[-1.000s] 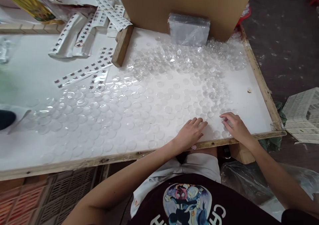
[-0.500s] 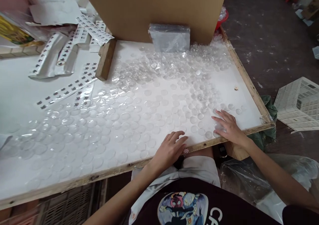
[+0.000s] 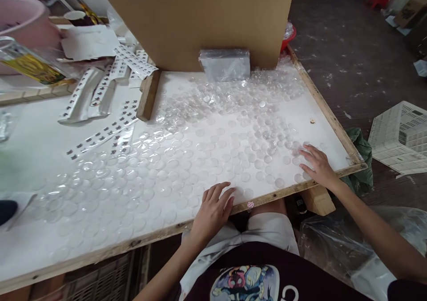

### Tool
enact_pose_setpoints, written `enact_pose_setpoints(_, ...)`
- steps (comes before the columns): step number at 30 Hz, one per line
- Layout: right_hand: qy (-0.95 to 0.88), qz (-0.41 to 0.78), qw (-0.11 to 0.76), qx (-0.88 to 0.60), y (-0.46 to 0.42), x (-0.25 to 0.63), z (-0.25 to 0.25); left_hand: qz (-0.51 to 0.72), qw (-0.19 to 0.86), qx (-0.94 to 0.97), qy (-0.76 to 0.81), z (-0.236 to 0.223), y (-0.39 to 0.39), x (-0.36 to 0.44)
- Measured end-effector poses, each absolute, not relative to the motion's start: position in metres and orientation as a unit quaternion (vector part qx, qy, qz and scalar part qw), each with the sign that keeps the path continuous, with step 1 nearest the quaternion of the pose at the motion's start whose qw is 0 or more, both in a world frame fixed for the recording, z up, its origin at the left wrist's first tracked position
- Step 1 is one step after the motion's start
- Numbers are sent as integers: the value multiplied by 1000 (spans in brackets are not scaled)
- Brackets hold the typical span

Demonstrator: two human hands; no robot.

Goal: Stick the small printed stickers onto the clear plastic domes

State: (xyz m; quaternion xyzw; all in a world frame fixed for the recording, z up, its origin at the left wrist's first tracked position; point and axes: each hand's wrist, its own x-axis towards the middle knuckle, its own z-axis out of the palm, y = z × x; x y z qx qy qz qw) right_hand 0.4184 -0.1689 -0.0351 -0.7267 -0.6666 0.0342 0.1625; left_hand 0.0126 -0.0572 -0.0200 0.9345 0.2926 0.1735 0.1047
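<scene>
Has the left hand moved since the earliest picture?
Yes, to the left: its fingertips reached past the pink patch on the wooden edge, and now the whole left hand lies left of that patch.

Right of the brown cardboard (image 3: 207, 21) we see a red basin (image 3: 290, 38) and a white crate (image 3: 413, 143); left of it, a pink tub (image 3: 31, 23).
</scene>
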Motion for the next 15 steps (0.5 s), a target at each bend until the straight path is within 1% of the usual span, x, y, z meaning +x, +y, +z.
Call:
enact_pose_setpoints(5, -585, 38, 136, -799, -175, 423, -40, 144, 82, 941, 295, -18, -56, 13)
enact_pose_setpoints(11, -605, 31, 85, -791, -174, 412, -33, 138, 72, 949, 273, -23, -55, 8)
enact_pose_setpoints(15, -607, 36, 69, -791, -177, 406, -29, 127, 103, 945, 283, -29, -56, 0)
